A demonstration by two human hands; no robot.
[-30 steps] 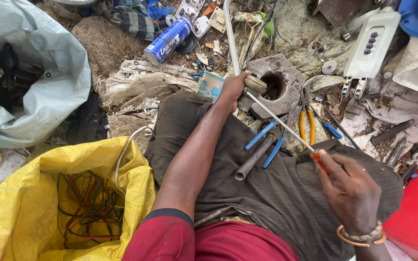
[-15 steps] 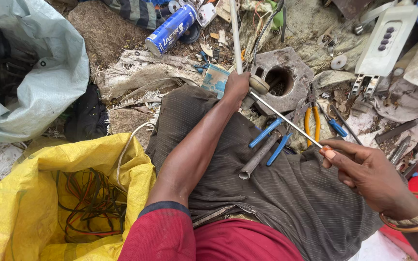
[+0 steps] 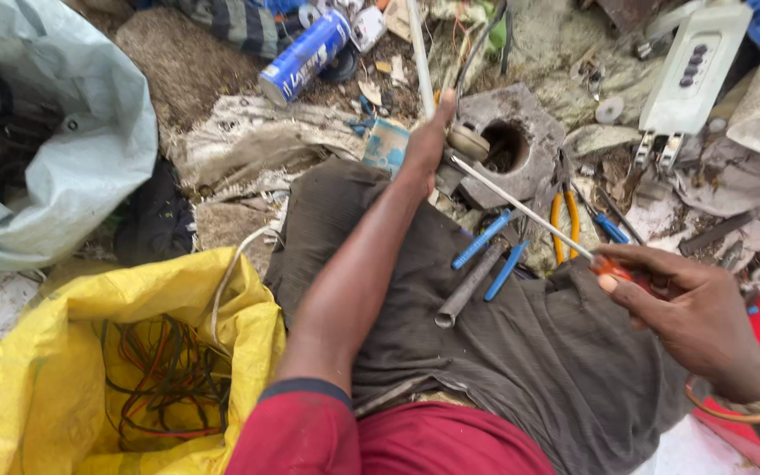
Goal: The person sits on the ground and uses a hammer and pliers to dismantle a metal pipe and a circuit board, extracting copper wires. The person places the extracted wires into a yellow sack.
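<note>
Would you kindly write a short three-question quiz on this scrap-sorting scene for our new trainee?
1. True or false: the right hand holds a screwdriver by its orange handle.
2. What lies inside the yellow bag? A) bottles B) tangled wires C) pliers
3. Which tool with blue handles rests on the dark cloth beside the metal tube?

Key: 1 true; 2 B, the tangled wires; 3 the blue-handled pliers. The left hand steadies the grey part.
</note>
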